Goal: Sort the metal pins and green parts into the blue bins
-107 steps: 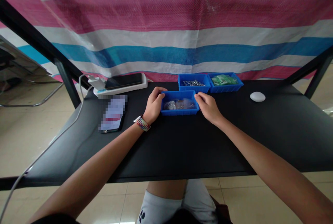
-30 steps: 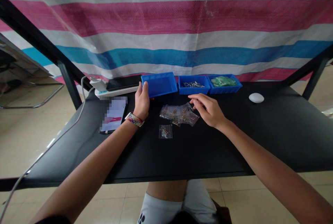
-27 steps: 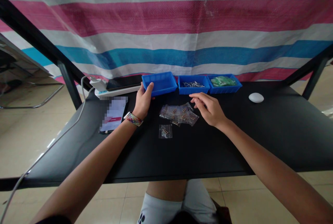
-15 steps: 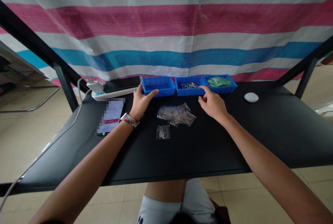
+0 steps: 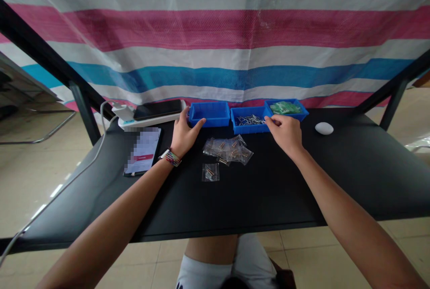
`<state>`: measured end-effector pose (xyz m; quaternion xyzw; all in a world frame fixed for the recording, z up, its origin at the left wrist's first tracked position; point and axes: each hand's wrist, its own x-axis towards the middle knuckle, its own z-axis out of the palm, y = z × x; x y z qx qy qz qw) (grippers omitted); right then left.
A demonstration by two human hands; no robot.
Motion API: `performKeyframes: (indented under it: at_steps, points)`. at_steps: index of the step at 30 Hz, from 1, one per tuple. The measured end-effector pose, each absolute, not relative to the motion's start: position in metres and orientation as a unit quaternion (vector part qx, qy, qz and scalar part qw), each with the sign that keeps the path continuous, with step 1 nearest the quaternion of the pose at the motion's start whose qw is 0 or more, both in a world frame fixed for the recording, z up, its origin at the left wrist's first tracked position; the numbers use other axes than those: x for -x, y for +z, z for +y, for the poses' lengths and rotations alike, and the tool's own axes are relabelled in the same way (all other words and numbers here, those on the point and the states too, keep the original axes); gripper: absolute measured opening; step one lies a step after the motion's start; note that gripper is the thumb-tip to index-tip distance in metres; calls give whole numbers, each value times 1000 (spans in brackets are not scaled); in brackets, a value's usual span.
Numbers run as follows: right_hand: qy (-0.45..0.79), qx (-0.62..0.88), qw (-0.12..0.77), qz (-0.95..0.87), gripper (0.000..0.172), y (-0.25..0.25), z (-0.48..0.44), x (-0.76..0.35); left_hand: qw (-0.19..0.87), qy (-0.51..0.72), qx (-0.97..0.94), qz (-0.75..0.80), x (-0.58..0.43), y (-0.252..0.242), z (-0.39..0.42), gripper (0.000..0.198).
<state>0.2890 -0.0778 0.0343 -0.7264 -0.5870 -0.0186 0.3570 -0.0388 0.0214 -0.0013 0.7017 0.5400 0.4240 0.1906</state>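
Note:
My left hand (image 5: 184, 138) is at the left end of a vacant blue bin (image 5: 213, 122), its fingers against the side and its thumb stretched out along the front. My right hand (image 5: 287, 134) pinches the right front corner of the middle blue bin (image 5: 249, 130), which holds loose silvery metal pieces (image 5: 250, 120). Behind the right hand stands a third blue bin (image 5: 304, 114) with green packets (image 5: 285, 108) in it. Nearer to me, a pile of small clear bags (image 5: 230, 149) with metal pins lies between my hands. One separate bag (image 5: 210, 172) lies in front of the pile.
On the left, a black phone (image 5: 157, 109) rests on a white power strip (image 5: 148, 122), and another phone (image 5: 144, 150) lies screen up. A white cable (image 5: 85, 166) crosses the table's left side. A white mouse (image 5: 324, 128) lies right. Striped sheeting (image 5: 215, 29) hangs behind.
The middle bin has come toward me and slightly right with my right hand, and is now a little skewed. The left bin has shifted slightly right beside my left hand.

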Motion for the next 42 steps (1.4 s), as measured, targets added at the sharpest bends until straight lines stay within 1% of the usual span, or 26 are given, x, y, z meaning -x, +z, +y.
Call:
performKeyframes:
  at_steps: [2, 3, 5, 10, 14, 16, 19, 23, 25, 26, 28, 32, 35, 38, 42]
  points:
    - [-26, 739, 372, -562, 19, 33, -75, -294, 180, 435, -703, 532, 38, -4, 23, 73]
    - [-28, 747, 375, -548, 17, 32, -74, -297, 176, 443, -703, 527, 37, -5, 24, 71]
    - [-8, 762, 370, -532, 20, 30, -71, -303, 167, 458, -704, 516, 38, -8, 28, 68]
    - [139, 754, 350, -539, 15, 28, -68, -315, 166, 462, -699, 520, 41, -11, 34, 65]
    - [180, 752, 311, -552, 28, 30, -70, -314, 188, 462, -700, 511, 40, -10, 32, 62]
    - [183, 751, 315, -551, 30, 29, -70, -312, 199, 466, -702, 500, 40, -9, 31, 60]
    - [179, 748, 317, -556, 27, 24, -68, -309, 196, 458, -713, 494, 39, -9, 31, 59]
    - [186, 753, 306, -552, 22, 23, -68, -303, 142, 431, -751, 480, 38, -11, 27, 73]
    - [168, 751, 300, -563, 17, 25, -70, -300, 116, 420, -766, 472, 36, -10, 22, 76]
    - [156, 750, 296, -570, 15, 26, -71, -299, 104, 416, -771, 471, 34, -8, 19, 75]
    - [138, 751, 294, -575, 12, 26, -72, -297, 74, 407, -779, 471, 31, -4, 12, 65]
    - [138, 751, 338, -550, 18, 21, -70, -296, 17, 396, -803, 445, 26, 9, 0, 40]
    - [119, 744, 387, -531, 14, 16, -69, -295, 9, 372, -847, 380, 24, 20, -10, 26]
    - [120, 725, 433, -522, 13, 12, -67, -294, 2, 309, -898, 315, 20, 28, -21, 23]
    - [125, 681, 517, -503, 12, 5, -64, -289, 49, 207, -941, 262, 13, 29, -30, 29]
